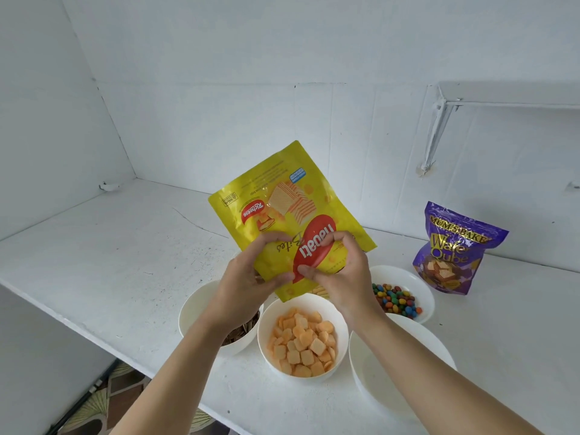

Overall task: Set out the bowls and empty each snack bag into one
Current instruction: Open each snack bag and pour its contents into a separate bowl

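Note:
A yellow Nabati wafer bag [282, 208] hangs upside down above the bowls. My left hand [251, 277] and my right hand [342, 271] both pinch its lower, open end. Under the bag's mouth stands a white bowl [266, 324] holding orange square wafer bites [303, 343]. A white bowl at the left [191, 312] holds dark pieces, mostly hidden by my left forearm. Another white bowl [423, 293] at the right holds coloured candies [397, 301]. A fourth white bowl [370, 378] at the near right has nothing in it. A purple Wafe Qube bag [455, 246] stands upright behind it.
Everything rests on a white counter [110, 246] in a white corner. A white shelf bracket [436, 130] and shelf jut from the back wall at the right. The counter's front edge runs diagonally at the lower left, with patterned floor [103, 400] below.

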